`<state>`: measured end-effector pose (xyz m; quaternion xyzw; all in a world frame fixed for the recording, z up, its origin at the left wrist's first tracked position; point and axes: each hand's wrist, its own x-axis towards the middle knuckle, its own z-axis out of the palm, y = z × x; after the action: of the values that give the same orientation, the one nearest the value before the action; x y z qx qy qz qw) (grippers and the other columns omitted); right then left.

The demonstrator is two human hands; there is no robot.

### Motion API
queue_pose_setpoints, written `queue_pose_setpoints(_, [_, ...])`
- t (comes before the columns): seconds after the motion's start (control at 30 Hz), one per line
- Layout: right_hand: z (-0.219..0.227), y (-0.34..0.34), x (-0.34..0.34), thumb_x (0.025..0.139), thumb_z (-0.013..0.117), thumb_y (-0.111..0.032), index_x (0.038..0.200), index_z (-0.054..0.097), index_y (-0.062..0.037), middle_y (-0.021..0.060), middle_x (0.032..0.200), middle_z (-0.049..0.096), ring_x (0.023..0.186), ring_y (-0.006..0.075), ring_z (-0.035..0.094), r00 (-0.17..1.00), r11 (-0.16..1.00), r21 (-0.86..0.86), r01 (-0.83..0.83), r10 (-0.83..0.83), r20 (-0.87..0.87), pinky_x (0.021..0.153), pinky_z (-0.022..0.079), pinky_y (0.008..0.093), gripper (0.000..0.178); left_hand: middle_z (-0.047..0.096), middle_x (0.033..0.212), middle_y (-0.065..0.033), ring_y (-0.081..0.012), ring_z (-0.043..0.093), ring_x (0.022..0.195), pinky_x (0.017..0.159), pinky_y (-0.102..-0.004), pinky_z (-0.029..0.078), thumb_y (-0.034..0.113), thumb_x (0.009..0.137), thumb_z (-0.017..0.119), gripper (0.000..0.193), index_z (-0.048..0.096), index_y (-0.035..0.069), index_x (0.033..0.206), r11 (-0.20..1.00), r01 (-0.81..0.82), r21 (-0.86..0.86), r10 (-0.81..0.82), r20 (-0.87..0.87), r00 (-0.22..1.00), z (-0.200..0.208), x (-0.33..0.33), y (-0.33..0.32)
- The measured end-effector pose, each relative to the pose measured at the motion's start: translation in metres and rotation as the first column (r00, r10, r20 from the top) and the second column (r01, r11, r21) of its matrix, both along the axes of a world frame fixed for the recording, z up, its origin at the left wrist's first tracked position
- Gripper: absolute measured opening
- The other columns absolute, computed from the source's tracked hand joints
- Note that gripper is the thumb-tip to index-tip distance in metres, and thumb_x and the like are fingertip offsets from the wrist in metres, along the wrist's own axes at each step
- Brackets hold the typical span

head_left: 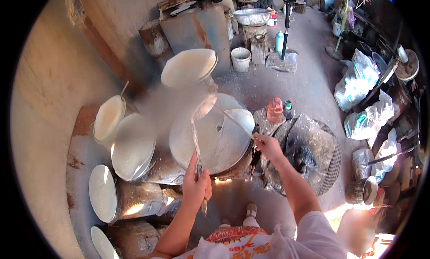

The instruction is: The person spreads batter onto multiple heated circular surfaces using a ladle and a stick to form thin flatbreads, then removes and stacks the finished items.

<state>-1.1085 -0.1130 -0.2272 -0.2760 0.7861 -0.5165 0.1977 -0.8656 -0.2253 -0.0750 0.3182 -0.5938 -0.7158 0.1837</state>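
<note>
Upright in front of me, my left hand (196,185) is closed round the handle of a long-handled ladle (204,108), coated pale at its head. Its head hangs over a wide round pan (186,147) of cloudy, whitish liquid. My right hand (267,147), on the pan's right side, grips a thin stick (235,123) that slants up to the left. The stick's far end meets or passes close to the ladle head; I cannot tell whether they touch. A pale rounded piece (240,119) lies at the pan's right rim. Steam blurs the area left of the ladle.
Several round pale-topped vessels stand left, including one (133,147) beside the pan; another pale disc (188,68) is beyond it. A blackened round stove top (309,151) and pink bottle (274,110) are at right. Plastic bags (358,80) line the right side; a bucket (241,59) stands farther back.
</note>
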Motion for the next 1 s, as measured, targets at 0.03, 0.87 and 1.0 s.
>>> queue_pose_setpoints(0.03, [0.019,-0.011,0.003,0.083,0.055,-0.018,0.110,0.060,-0.0123,0.0151,0.081,0.064,0.075,0.0288,0.063,0.963,0.993,0.108,-0.056,0.083,-0.256,0.067,0.048,0.0374,0.028,0.032,0.051,0.0032,-0.0053,0.029,0.035,0.032,-0.0216,0.029,0.008,0.092,0.043,0.057,0.019,0.021,0.143,1.000,-0.011,0.023,0.011,-0.006,1.000,0.003,-0.006,0.001])
queue_pose_setpoints(0.87, [0.034,0.022,0.019,0.087,0.050,-0.015,0.108,0.058,-0.0070,0.0196,0.077,0.061,0.068,0.0353,0.061,0.881,0.955,0.219,-0.200,0.273,-0.386,0.060,0.047,0.0431,0.024,0.037,0.061,0.0057,-0.0028,0.035,0.044,0.036,-0.0167,0.031,0.011,0.089,0.053,0.027,0.046,0.024,0.112,0.566,-0.036,0.824,0.249,-0.129,0.960,-0.004,-0.056,-0.064])
queue_pose_setpoints(1.0, [-0.024,0.056,0.067,0.086,0.050,-0.009,0.110,0.058,-0.0047,0.0114,0.072,0.061,0.063,0.0166,0.057,0.970,0.970,0.110,0.216,-0.226,0.091,0.059,0.046,0.0323,0.026,0.035,0.061,0.0063,-0.0027,0.035,0.044,0.038,-0.0169,0.032,0.012,0.090,0.051,0.023,0.044,0.023,0.109,0.576,-0.005,0.818,0.234,-0.159,0.959,-0.022,-0.056,-0.066])
